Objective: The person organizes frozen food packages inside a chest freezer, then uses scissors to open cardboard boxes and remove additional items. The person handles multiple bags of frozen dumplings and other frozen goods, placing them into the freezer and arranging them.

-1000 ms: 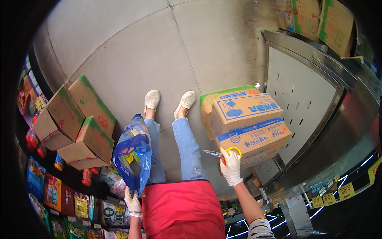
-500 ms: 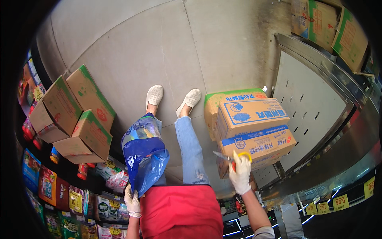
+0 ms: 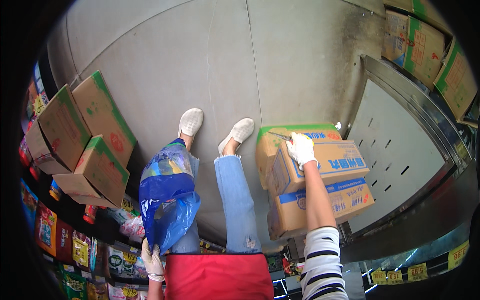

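Note:
My gloved left hand [image 3: 152, 261] grips the edge of a blue plastic bag [image 3: 167, 182], which hangs in front of my left leg with a colourful printed section and an open, crumpled end. My gloved right hand [image 3: 301, 150] holds scissors [image 3: 279, 135] at the far end of a stack of sealed cartons beside my right leg. The blades lie over a green-edged carton [image 3: 267, 147]; just nearer are a blue-printed carton [image 3: 335, 162] and a carton with a blue band [image 3: 350, 202]. The scissor handles are mostly hidden by my hand.
Open cardboard boxes [image 3: 107, 115] stand left, beside shelves of packaged snacks [image 3: 47, 230]. A steel-framed panel [image 3: 395, 150] is right of the cartons, with more boxes [image 3: 420, 55] at upper right. Tiled floor [image 3: 210, 60] lies ahead; yellow price tags [image 3: 417, 271] show at lower right.
My right hand with the scissors has moved forward, away from my body, onto the farther cartons. The bag has shifted and turned slightly in my left hand. The view has shifted somewhat.

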